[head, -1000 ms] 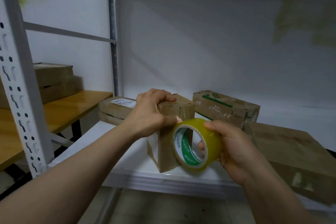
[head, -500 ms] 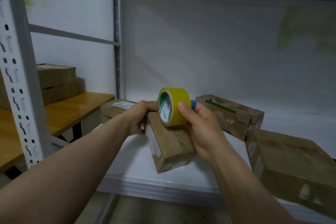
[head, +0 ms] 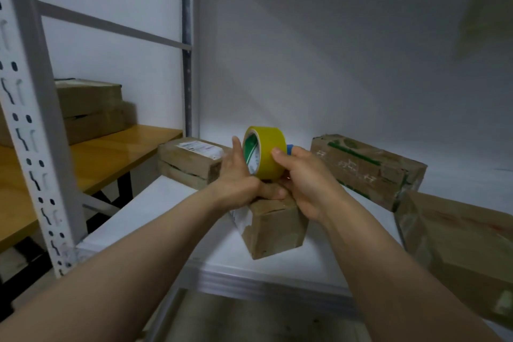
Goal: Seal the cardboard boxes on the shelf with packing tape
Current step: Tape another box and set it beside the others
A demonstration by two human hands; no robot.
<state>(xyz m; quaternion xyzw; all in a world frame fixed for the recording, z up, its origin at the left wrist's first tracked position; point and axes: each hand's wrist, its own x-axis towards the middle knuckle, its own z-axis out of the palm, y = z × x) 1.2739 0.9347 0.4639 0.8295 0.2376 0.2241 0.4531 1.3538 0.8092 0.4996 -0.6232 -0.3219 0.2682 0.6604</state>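
A small cardboard box (head: 273, 226) lies near the front of the white shelf (head: 166, 216). On its top stands a roll of yellow packing tape (head: 268, 157) with a green and white core. My right hand (head: 302, 180) grips the roll from the right, thumb on its yellow face. My left hand (head: 240, 178) lies on the box top against the roll's left side, thumb pressed along the box's top edge under the roll. A blue piece (head: 289, 149) shows behind the roll.
A labelled box (head: 191, 162) lies behind to the left, a green-printed box (head: 366, 169) behind to the right, a large box (head: 458, 247) at the right edge. A perforated grey upright (head: 36, 130) stands left, beside a wooden shelf (head: 91, 158) carrying stacked boxes (head: 88, 108).
The small box has gone from standing on end to lying flat. My right hand has carried the tape roll up onto its top, and my left hand has shifted against the roll.
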